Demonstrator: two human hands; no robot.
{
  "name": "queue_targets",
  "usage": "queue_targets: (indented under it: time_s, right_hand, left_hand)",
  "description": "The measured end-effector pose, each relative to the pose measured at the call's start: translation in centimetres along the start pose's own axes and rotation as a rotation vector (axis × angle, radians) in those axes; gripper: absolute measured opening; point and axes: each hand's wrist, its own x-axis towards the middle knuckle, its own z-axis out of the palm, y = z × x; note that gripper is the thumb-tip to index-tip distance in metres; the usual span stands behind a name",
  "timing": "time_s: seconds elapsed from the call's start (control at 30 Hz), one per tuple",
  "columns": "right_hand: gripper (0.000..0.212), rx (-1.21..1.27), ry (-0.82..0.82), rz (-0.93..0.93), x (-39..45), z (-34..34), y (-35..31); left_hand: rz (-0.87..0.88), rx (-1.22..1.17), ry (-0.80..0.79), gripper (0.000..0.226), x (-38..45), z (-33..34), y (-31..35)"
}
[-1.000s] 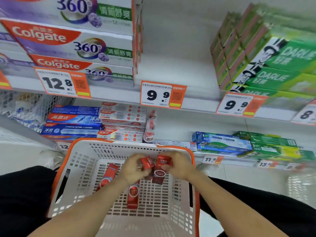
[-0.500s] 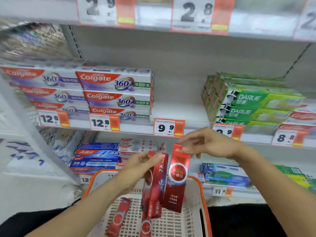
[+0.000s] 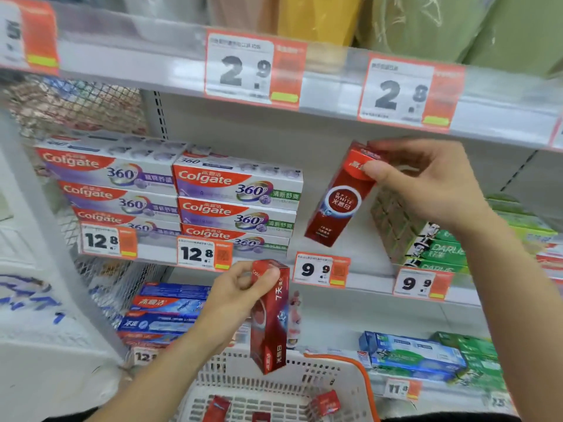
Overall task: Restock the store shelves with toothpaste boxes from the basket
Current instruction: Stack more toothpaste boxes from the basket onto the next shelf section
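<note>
Right hand (image 3: 426, 184) pinching red toothpaste box (image 3: 338, 199) at shelf gap (tilted), left hand (image 3: 237, 293) gripping second red box (image 3: 271, 318) above basket (image 3: 344, 379).

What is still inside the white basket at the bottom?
Inside the basket lie at least three red toothpaste boxes, seen only in part. The left hand holds another red box above it. The basket's lower part is out of view.

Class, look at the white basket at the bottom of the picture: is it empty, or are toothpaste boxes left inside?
Not empty. Red toothpaste boxes lie on the floor of the white basket; their exact number cannot be told.
</note>
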Motion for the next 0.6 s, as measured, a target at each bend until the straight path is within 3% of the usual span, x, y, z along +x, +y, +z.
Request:
queue_targets:
  time_s: [0.17, 0.37, 0.6]
  right_hand:
    - [0.039, -0.105, -0.025, 0.051, 1.0, 3.6, 4.5]
    - [0.039, 0.155, -0.084, 0.048, 0.4, 6.0, 6.5]
    - [0.045, 0.16, -0.104, 0.027, 0.2, 6.6, 6.8]
  left_hand:
    - [0.014, -0.004, 0.046, 0.057, 0.1, -0.2, 0.1]
    - [0.036, -0.03, 0.098, 0.047, 0.2, 0.0, 0.1]
    - [0.046, -0.073, 0.131, 0.051, 0.5, 0.7, 0.0]
